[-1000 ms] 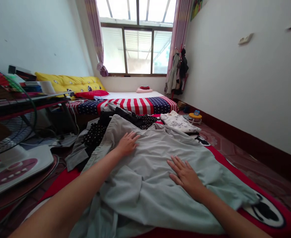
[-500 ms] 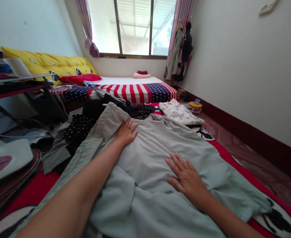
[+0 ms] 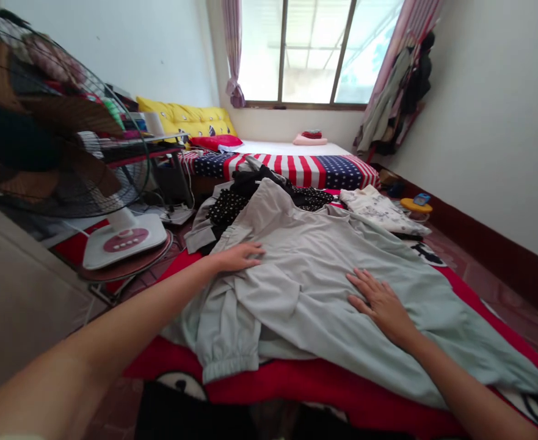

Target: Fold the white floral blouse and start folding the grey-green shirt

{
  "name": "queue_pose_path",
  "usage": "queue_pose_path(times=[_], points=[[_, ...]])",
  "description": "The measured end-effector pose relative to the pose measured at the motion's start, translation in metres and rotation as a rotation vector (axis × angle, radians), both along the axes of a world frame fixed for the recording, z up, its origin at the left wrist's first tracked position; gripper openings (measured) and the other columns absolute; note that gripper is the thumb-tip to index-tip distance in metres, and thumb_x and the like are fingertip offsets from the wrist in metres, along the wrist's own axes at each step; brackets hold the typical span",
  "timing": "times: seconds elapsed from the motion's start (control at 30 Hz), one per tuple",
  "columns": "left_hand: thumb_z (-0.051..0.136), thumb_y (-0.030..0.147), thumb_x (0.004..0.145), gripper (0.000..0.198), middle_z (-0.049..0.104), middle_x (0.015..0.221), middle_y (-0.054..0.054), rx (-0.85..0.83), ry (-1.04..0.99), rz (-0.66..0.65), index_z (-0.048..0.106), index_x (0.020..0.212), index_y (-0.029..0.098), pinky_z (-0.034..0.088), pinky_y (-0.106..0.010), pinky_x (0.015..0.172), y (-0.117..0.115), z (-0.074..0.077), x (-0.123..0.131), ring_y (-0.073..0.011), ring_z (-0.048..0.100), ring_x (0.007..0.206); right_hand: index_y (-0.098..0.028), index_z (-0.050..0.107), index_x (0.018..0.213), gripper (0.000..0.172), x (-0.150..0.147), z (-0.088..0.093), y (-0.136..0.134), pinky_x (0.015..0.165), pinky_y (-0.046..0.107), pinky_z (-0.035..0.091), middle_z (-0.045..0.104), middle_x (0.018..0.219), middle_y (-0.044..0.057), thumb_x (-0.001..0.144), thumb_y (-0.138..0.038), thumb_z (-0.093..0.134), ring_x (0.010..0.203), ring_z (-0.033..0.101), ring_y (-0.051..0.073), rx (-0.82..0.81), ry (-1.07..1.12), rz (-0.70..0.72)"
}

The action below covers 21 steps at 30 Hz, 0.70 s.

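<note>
A pale grey-green dress (image 3: pixel 323 287) was being smoothed flat on the red mat (image 3: pixel 296 385) — left hand (image 3: pixel 239 256) and right hand (image 3: pixel 383 305) pressed open-palmed, gripping nothing — the sleeve by the mat's left edge would likely need folding inward.

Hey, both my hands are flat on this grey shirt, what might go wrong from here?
The grey shirt overlaps the dark polka-dot clothes at its far end, so pulling it may drag them along. Its folded sleeve hangs near the red mat's edge and might slip off. The left hand and right hand press apart, possibly setting creases.
</note>
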<state>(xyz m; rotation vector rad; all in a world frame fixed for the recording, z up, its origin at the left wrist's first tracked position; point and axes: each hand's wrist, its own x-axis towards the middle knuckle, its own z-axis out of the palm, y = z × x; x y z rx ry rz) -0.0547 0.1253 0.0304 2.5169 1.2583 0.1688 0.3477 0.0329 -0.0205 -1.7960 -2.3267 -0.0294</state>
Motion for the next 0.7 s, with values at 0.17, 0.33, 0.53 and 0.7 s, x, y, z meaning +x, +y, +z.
queue_pose_path(times=[0.17,0.33,0.53,0.7], points=[[0.054,0.042,0.085,0.039,0.066,0.122,-0.008,-0.062,-0.293,0.087,0.068,0.115,0.021,0.041,-0.032,0.102,-0.079,0.005,-0.064,-0.0215,0.059,0.113,-0.023,0.072,0.103,0.041,-0.039,0.047,0.01,0.098,0.046,0.043,0.061,0.129,0.01,0.092,-0.044,0.039,0.12,0.055,0.03,-0.103,-0.046,-0.093],[0.055,0.038,0.088,0.032,0.068,0.119,-0.006,-0.081,-0.419,0.069,0.069,0.113,0.024,0.043,-0.03,0.099,-0.14,0.015,-0.07,-0.0204,0.06,0.111,-0.027,0.056,0.13,0.05,-0.142,0.075,-0.005,0.088,0.033,0.049,0.045,0.145,0.006,0.081,-0.034,0.059,0.099,0.065,0.021,-0.065,0.22,0.164],[0.053,0.039,0.09,0.031,0.07,0.114,-0.003,-0.137,-0.414,0.036,0.067,0.115,0.028,0.045,-0.029,0.095,-0.172,0.026,-0.055,-0.0198,0.062,0.105,-0.031,0.034,0.145,0.101,-0.227,0.059,-0.031,0.079,0.032,0.048,0.055,0.132,0.01,0.057,-0.035,0.082,0.101,0.063,0.027,-0.198,0.106,0.426],[0.055,0.04,0.088,0.036,0.064,0.125,-0.005,-0.025,-0.426,0.152,0.065,0.12,0.028,0.041,-0.035,0.103,-0.169,0.014,-0.069,-0.0234,0.057,0.117,-0.021,0.069,0.079,0.018,-0.18,0.083,-0.027,0.068,0.027,0.046,0.066,0.076,0.002,0.082,-0.036,0.059,0.075,0.062,0.018,-0.087,0.417,0.336]])
